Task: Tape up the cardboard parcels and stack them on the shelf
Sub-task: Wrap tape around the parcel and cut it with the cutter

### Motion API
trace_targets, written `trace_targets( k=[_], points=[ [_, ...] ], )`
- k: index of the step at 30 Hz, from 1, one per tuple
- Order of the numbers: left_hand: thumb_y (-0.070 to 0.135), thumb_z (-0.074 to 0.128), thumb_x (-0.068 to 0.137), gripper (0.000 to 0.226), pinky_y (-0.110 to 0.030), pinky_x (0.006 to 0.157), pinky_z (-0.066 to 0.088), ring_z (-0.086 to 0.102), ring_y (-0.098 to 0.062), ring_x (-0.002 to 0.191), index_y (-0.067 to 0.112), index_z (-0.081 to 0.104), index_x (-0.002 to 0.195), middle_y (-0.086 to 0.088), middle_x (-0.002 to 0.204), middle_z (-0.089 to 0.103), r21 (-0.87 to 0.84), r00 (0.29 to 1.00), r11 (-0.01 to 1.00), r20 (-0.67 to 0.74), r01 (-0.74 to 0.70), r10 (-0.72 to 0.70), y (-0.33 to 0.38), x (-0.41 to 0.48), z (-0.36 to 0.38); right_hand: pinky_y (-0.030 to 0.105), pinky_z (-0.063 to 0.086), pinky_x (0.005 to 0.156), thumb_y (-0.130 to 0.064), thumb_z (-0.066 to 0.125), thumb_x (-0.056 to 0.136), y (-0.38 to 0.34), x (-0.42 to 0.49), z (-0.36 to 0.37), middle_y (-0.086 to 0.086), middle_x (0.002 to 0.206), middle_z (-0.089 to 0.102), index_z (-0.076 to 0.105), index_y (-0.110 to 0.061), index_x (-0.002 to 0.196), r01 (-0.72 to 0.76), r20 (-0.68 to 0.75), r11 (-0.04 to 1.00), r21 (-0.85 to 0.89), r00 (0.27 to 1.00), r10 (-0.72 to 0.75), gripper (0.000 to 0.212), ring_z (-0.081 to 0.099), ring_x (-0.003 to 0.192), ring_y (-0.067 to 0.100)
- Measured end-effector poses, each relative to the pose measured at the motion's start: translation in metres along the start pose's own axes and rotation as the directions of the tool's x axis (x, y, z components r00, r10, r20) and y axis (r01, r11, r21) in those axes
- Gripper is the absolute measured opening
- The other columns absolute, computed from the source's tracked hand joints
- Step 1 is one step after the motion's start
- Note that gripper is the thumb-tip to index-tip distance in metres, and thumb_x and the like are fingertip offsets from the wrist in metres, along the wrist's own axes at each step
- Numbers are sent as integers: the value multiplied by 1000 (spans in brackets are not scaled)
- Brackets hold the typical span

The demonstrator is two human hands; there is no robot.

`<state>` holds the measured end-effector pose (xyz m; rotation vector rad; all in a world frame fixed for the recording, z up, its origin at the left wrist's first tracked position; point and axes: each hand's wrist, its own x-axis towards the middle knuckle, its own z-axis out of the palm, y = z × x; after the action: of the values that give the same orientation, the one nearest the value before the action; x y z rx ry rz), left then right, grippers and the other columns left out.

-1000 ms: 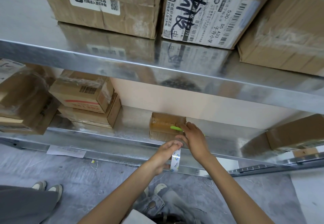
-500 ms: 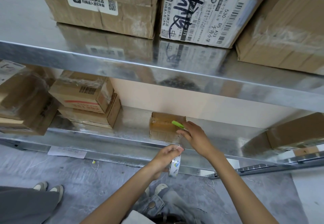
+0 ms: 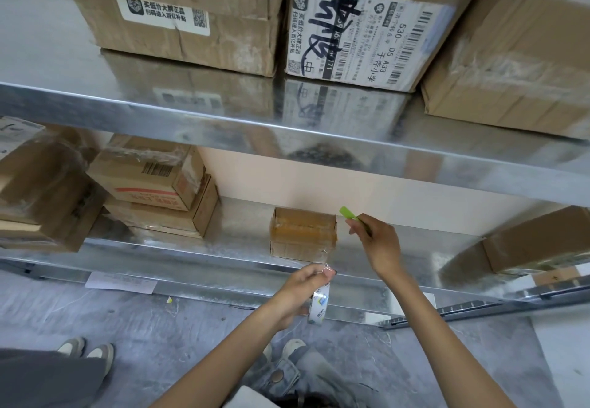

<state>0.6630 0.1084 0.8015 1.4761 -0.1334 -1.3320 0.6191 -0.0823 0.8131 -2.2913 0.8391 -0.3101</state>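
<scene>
A small cardboard parcel (image 3: 303,234), its top covered in clear tape, stands on the lower metal shelf (image 3: 242,232). My left hand (image 3: 301,292) is just below the shelf's front edge and holds a roll of clear tape (image 3: 319,307); a thin strand of tape runs up from the roll toward the parcel's front right corner. My right hand (image 3: 378,241) is to the right of the parcel, apart from it, and grips a green cutter (image 3: 351,215) whose tip points up and left.
Stacked boxes (image 3: 153,190) fill the lower shelf's left side and another box (image 3: 536,241) sits at its right end. Three large cartons (image 3: 367,31) stand on the upper shelf (image 3: 287,126). Another person's shoes (image 3: 86,348) stand on the grey floor at the lower left.
My right hand has lifted off the parcel's right edge and swung to the right with the green cutter. My left hand with the tape roll stayed below the shelf edge.
</scene>
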Motion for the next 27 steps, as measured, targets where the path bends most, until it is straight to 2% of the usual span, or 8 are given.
trace_targets(
  k=[2,5,7,12,18,22,25,27],
  points=[
    [42,55,94,34,-28,76,44,53,-11,92,19,62,119,4,107,57,6,1000,1000,1,-17,17,0,0,0,34,38,59,-40,51,95,11,5,7,-6,64,61,60,-17,77,-23,20,997,-72,1000,24,31,54,61,15],
    [43,56,94,33,-27,75,45,53,-10,91,21,63,117,4,109,58,5,999,999,11,-37,37,1,-2,1,31,33,69,-17,50,96,39,18,28,11,89,61,63,-9,104,-22,115,983,-184,992,44,17,54,88,29],
    [42,56,94,29,-24,72,45,53,-11,88,23,64,115,3,109,57,-2,998,999,19,-52,52,3,-4,1,33,37,76,-2,50,92,55,23,40,16,100,58,61,-9,117,-48,169,961,-273,981,97,28,51,100,34],
    [39,53,97,19,-24,76,45,54,-12,93,32,62,112,-1,127,57,16,991,993,63,-118,117,11,-11,2,29,37,81,9,51,84,71,22,50,15,107,56,62,-11,114,-110,163,963,-246,975,153,38,47,108,32],
    [37,56,95,17,-22,81,44,56,-7,95,33,62,111,11,125,56,53,968,970,101,-236,230,31,-16,5,33,42,87,-1,58,86,57,22,29,9,106,59,64,-12,110,4,11,988,-157,1000,-2,27,51,103,28],
    [17,55,97,18,-12,78,45,58,3,90,17,61,114,10,112,60,111,930,924,62,-367,362,53,-15,2,17,46,73,-5,52,93,-4,11,-5,1,87,69,68,-12,90,55,-199,978,200,980,-15,17,65,80,14],
    [27,60,91,25,-17,78,48,59,-3,86,15,61,113,7,97,63,181,898,881,28,-436,439,72,-15,0,12,49,69,-12,54,94,-55,-1,-33,-1,82,71,70,-10,91,47,-21,885,463,999,-42,17,66,76,8],
    [34,58,85,29,-21,85,47,60,-5,91,19,60,110,3,100,65,256,875,842,29,-474,484,80,-14,-2,19,52,74,-13,62,89,-75,-5,-42,-3,86,72,72,-12,90,60,114,881,469,985,-128,10,67,80,12]
  ],
)
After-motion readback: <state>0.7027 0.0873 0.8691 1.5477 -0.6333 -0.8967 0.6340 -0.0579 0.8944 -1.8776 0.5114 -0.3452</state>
